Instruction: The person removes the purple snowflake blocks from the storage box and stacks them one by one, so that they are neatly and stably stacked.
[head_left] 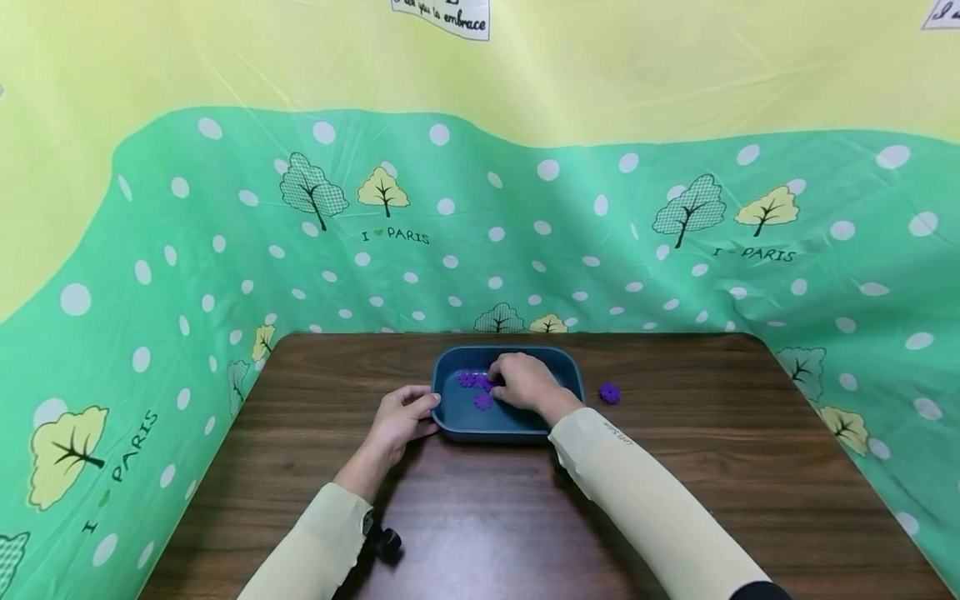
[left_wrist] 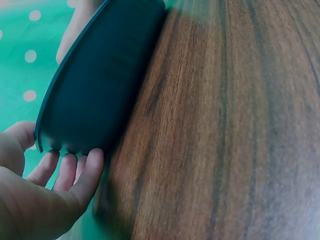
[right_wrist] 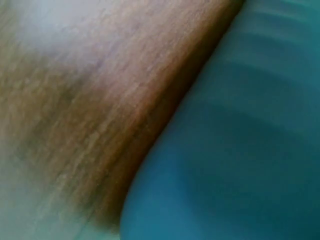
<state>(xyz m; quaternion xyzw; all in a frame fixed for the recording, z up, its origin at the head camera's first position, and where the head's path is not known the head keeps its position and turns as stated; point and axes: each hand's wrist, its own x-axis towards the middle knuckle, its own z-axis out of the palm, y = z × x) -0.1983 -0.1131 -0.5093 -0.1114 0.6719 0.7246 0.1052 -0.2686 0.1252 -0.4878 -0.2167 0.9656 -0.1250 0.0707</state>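
A dark blue rectangular plastic tub point(head_left: 495, 437) stands near the far edge of the table. Several small purple flower-shaped pieces point(head_left: 483, 402) lie in its left part. My left hand point(head_left: 402, 419) holds the tub's left end, the thumb at the rim and the fingertips against the outer wall, as the left wrist view shows. Over the near wall reaches my right hand point(head_left: 527, 383), thumb and forefinger bent down right at the purple pieces; I cannot tell whether it pinches one. The right wrist view has only the tub's outside point(right_wrist: 240, 150), with that hand hidden.
Another purple piece point(head_left: 610, 393) lies on the dark wood table point(head_left: 720, 450), just right of the tub. A green and yellow printed cloth point(head_left: 480, 208) hangs behind the table and along its sides. A small black knob point(head_left: 388, 543) shows beside the left sleeve.
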